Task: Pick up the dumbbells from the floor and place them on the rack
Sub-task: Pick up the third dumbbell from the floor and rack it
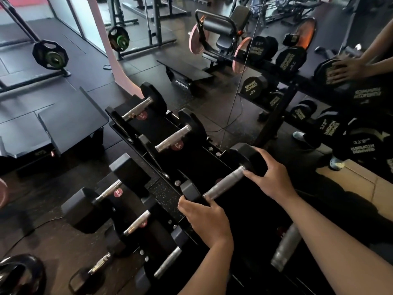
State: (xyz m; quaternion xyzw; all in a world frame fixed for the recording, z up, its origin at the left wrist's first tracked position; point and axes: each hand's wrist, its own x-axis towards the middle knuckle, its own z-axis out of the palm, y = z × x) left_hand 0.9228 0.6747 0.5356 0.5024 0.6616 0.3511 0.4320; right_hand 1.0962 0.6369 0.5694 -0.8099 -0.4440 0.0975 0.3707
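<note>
A black hex dumbbell (pixel 225 185) with a knurled steel handle lies across the top tier of the black rack (pixel 153 128), in its third slot from the far end. My left hand (pixel 205 216) grips the near head of it, fingers curled over the edge. My right hand (pixel 271 176) holds the far head, thumb touching the handle's end. Two smaller dumbbells (pixel 146 103) (pixel 178 135) sit in the slots beyond. One dumbbell (pixel 93 271) lies on the floor at the lower left.
The lower tier holds heavier dumbbells, one marked 22.5 (pixel 106 188). A mirror (pixel 319 71) stands right behind the rack, showing reflected dumbbells and my hands. A flat bench (pixel 53 133) stands left, plate-loaded bars farther back. A round weight (pixel 19 275) lies at the bottom left corner.
</note>
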